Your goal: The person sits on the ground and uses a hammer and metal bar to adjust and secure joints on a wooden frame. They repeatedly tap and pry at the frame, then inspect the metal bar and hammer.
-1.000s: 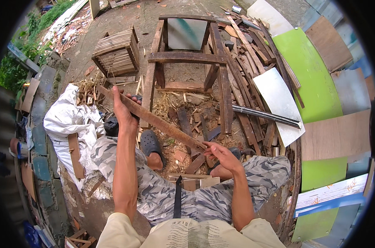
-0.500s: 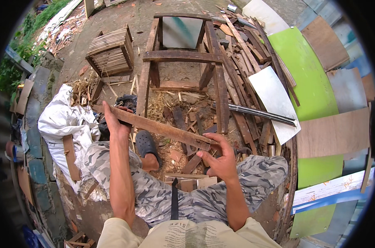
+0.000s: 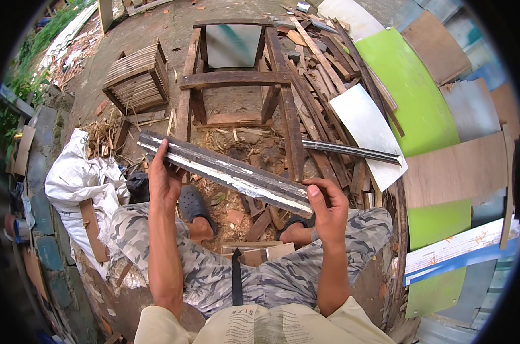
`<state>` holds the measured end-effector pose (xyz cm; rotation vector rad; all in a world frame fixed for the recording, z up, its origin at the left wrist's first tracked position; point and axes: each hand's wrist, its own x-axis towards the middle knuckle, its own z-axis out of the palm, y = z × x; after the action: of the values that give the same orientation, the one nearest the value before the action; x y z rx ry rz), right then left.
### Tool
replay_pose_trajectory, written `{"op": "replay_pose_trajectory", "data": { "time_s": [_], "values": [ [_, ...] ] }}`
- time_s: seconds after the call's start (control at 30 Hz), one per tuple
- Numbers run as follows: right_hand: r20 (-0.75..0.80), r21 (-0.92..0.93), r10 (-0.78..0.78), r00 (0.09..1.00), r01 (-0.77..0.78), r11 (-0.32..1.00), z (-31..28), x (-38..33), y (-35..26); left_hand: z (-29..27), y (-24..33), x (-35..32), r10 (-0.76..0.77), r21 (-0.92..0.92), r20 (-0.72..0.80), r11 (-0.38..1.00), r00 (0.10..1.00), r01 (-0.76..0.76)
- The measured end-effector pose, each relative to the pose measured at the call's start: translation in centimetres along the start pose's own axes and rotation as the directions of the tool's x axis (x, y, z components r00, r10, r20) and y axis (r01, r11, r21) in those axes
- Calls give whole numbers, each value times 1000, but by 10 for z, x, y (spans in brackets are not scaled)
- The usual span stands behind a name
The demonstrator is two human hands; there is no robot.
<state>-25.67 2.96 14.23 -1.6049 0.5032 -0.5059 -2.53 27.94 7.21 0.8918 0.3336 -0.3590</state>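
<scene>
Across my lap I hold up a weathered wooden plank, dark grey with a long streak of white paint along its face. Its left end is higher than its right. My left hand is closed around it near the left end, thumb on the near face. My right hand grips the right end between thumb and fingers. Just beyond the plank stands a dark wooden frame with legs and crossbars, a whitish panel at its far end.
Left of the frame sits a slatted wooden crate. Scrap timber is heaped to the right, with a dark metal bar and a white sheet. A green panel lies farther right. A white sack rests at left.
The plank has been turned over: its plain brown face showed before, and its white-streaked face shows now. My right hand has moved right and changed its grip at the end.
</scene>
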Motion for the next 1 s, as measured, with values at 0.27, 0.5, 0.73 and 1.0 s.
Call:
{"op": "replay_pose_trajectory", "data": {
  "time_s": [0.27, 0.5, 0.73, 1.0],
  "values": [
    [12, 91, 45, 999, -45, 995, -4, -4, -1, 3, -2, -2, 55, -5, -15, 998, 998, -55],
    [173, 414, -103, 980, 23, 910, -6, -11, -5, 3, -7, -1, 45, -94, 10, 995, 999, -44],
    [174, 204, -129, 976, 92, 975, -13, -10, -20, 6, -37, -6, -108, -41, 29, 993, 994, 109],
    [-188, 80, -222, 957, 240, 967, -22, 4, -16, 24, -55, -24, -395, 199, 104, 907, 913, 370]
  ]
}}
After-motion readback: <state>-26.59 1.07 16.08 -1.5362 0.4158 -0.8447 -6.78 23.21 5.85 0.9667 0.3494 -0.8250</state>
